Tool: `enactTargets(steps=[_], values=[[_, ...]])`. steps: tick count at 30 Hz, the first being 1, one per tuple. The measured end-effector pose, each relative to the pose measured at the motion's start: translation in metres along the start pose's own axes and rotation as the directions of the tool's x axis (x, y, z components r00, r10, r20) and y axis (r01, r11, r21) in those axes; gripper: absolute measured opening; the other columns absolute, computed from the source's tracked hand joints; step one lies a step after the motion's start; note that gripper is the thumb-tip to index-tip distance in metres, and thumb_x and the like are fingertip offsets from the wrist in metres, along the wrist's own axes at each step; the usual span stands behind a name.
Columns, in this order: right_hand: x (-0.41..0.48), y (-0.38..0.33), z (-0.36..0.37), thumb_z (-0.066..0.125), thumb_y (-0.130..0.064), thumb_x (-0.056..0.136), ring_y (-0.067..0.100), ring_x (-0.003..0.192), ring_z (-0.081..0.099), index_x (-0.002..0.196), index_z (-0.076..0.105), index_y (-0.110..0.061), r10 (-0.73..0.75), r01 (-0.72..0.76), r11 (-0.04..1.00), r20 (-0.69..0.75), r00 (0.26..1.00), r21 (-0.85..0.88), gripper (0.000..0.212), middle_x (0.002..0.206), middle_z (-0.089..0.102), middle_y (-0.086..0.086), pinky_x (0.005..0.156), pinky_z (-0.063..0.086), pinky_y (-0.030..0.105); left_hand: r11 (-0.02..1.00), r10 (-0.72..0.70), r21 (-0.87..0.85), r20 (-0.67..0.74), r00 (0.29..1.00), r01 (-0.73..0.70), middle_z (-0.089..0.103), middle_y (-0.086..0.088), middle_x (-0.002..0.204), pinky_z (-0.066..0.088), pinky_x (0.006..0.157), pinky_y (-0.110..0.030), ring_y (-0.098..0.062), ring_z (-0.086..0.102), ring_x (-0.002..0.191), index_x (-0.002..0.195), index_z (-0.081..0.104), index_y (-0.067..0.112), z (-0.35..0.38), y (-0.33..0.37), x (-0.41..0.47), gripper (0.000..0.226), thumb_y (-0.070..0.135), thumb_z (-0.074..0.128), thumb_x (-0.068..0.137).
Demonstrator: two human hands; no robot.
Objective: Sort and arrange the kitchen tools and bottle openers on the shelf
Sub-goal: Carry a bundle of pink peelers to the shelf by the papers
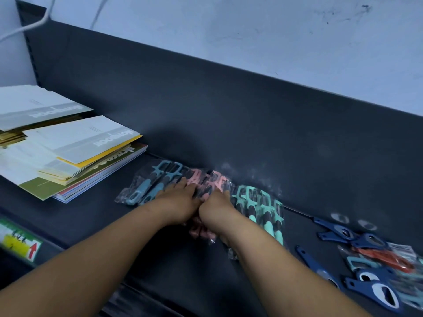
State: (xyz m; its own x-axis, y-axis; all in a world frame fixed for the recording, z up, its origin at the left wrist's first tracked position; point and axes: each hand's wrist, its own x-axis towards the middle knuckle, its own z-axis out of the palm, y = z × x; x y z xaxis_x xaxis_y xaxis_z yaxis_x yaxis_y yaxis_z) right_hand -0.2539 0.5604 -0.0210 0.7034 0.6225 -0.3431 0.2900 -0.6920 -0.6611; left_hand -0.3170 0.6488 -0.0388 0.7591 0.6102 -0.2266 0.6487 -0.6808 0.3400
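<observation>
You are pressing your left hand (180, 200), fingers stretched, on the pink peeler packs (206, 179), lying on the shelf (91, 216) between the blue peeler packs (146, 188) and the teal peeler packs (258, 204). Whether your right hand (217, 203) is gripping them is not showing. The slick wrappers are risking a slide, likely muddling the colour rows.
</observation>
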Motion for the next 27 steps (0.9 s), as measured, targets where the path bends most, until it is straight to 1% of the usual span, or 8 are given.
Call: enactTargets(steps=[1, 4, 9, 15, 19, 21, 24, 27], values=[[0.003, 0.0, 0.003, 0.05, -0.008, 0.091, 0.035, 0.131, 0.043, 0.15, 0.012, -0.002, 0.011, -0.011, 1.0, -0.019, 1.0, 0.012, 0.07, 0.159, -0.007, 0.011, 0.086, 0.055, 0.041, 1.0, 0.01, 0.0, -0.002, 1.0, -0.01, -0.002, -0.007, 0.161, 0.012, 0.119, -0.044, -0.026, 0.003, 0.148, 0.153, 0.012, 0.023, -0.001, -0.002, 0.001, 0.065, 0.053, 0.027, 0.097], [0.012, 0.008, 0.01, 0.049, -0.012, 0.084, 0.038, 0.131, 0.042, 0.144, 0.027, -0.004, -0.022, 0.029, 0.995, -0.074, 0.997, 0.092, 0.064, 0.154, 0.012, 0.017, 0.078, 0.054, 0.043, 0.999, 0.033, 0.009, -0.004, 0.999, -0.033, -0.002, -0.006, 0.161, 0.012, 0.119, -0.042, -0.025, 0.004, 0.148, 0.153, 0.011, 0.023, -0.003, -0.004, -0.001, 0.064, 0.052, 0.028, 0.098], [0.015, 0.015, 0.02, 0.042, -0.028, 0.07, 0.039, 0.137, 0.033, 0.145, 0.026, -0.014, -0.035, 0.048, 0.993, -0.117, 0.993, 0.105, 0.079, 0.154, 0.007, 0.007, 0.1, 0.043, 0.057, 0.998, 0.058, 0.023, -0.025, 0.998, -0.057, 0.001, -0.002, 0.162, 0.009, 0.119, -0.044, -0.02, 0.005, 0.148, 0.152, 0.013, 0.027, -0.002, -0.011, -0.004, 0.064, 0.054, 0.028, 0.097], [0.017, 0.019, 0.022, 0.042, -0.041, 0.075, 0.041, 0.134, 0.038, 0.143, 0.029, -0.015, -0.046, 0.063, 0.988, -0.116, 0.992, 0.142, 0.074, 0.154, 0.005, 0.005, 0.102, 0.04, 0.06, 0.997, 0.075, 0.027, -0.045, 0.996, -0.073, 0.0, 0.003, 0.162, 0.001, 0.119, -0.047, -0.014, 0.003, 0.148, 0.152, 0.012, 0.032, 0.0, -0.022, -0.002, 0.062, 0.054, 0.028, 0.097], [-0.009, 0.024, -0.003, 0.04, -0.028, 0.094, 0.028, 0.148, 0.004, 0.151, 0.015, -0.012, -0.186, 0.182, 0.982, -0.124, 0.975, -0.048, 0.064, 0.16, -0.007, 0.009, 0.12, 0.014, 0.041, 0.994, 0.106, -0.027, -0.116, 0.988, -0.11, 0.003, -0.003, 0.162, 0.01, 0.119, -0.043, -0.019, 0.006, 0.148, 0.152, 0.016, 0.028, 0.004, -0.02, -0.001, 0.066, 0.057, 0.032, 0.095], [-0.02, 0.028, -0.02, 0.038, -0.016, 0.093, 0.025, 0.148, -0.003, 0.151, 0.018, -0.012, -0.269, 0.239, 0.951, -0.145, 0.952, -0.195, 0.061, 0.161, -0.002, 0.008, 0.121, 0.004, 0.034, 0.989, 0.138, -0.017, -0.228, 0.964, -0.145, 0.019, -0.006, 0.159, 0.018, 0.118, -0.04, -0.023, 0.02, 0.145, 0.149, 0.028, 0.024, 0.001, -0.017, -0.004, 0.058, 0.048, 0.035, 0.097], [-0.027, 0.039, -0.036, 0.041, -0.013, 0.085, 0.031, 0.147, -0.005, 0.143, 0.036, -0.019, -0.287, 0.18, 0.866, -0.169, 0.943, -0.467, 0.058, 0.159, 0.015, 0.005, 0.12, 0.0, 0.044, 0.99, 0.139, 0.066, -0.462, 0.876, -0.123, 0.05, -0.011, 0.136, 0.038, 0.103, -0.039, -0.029, 0.046, 0.124, 0.133, 0.051, 0.015, -0.01, -0.027, -0.004, 0.042, 0.028, 0.043, 0.095], [-0.029, 0.055, -0.043, 0.039, -0.023, 0.089, 0.033, 0.145, -0.017, 0.145, 0.032, -0.024, -0.162, 0.047, 0.82, -0.152, 0.975, -0.57, 0.056, 0.161, 0.003, 0.001, 0.115, -0.004, 0.059, 0.978, -0.011, 0.181, -0.447, 0.895, 0.102, 0.047, -0.008, 0.139, 0.035, 0.104, -0.046, -0.031, 0.041, 0.127, 0.133, 0.05, 0.025, -0.019, -0.048, -0.004, 0.043, 0.032, 0.044, 0.091]])
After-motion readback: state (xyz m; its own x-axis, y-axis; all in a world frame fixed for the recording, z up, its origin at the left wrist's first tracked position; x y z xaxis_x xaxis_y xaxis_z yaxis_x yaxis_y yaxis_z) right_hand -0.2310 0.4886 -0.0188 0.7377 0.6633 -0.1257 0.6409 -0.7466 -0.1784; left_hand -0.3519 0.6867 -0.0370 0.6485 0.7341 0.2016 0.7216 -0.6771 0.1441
